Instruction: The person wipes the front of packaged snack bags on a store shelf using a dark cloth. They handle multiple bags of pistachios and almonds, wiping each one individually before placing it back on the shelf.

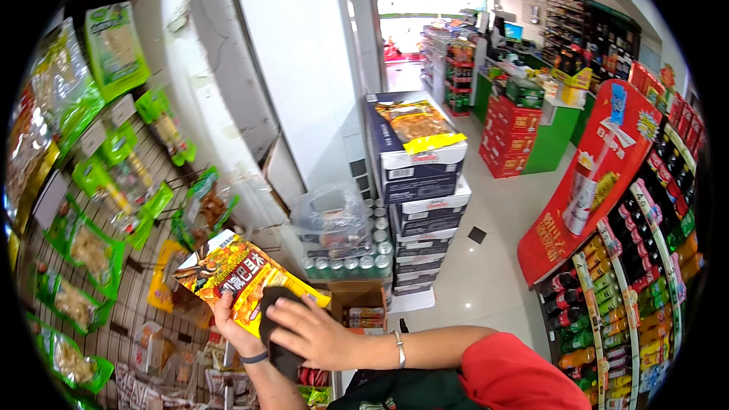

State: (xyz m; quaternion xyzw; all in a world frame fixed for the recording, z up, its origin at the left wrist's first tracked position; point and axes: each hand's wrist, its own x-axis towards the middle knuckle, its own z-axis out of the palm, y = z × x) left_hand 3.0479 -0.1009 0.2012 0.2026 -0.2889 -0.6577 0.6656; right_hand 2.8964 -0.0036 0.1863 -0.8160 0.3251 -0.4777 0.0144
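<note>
My left hand (236,327) holds a yellow snack bag (245,273) by its lower edge, with its printed front facing up towards me. My right hand (319,333) lies flat over a dark cloth (283,356) and presses it against the lower right part of the bag. The cloth hides that part of the print. Part of the left palm is behind the bag. Another yellow snack bag (418,122) lies on top of a stack of dark blue and white cartons (418,182).
Green snack packs (91,250) hang from a wire rack at left. Below the carton stack's left side are shrink-wrapped cans (353,265) and an open cardboard box (359,290). Drink shelves (615,285) with a red display board (586,182) stand right. Farther back is a green counter (552,136).
</note>
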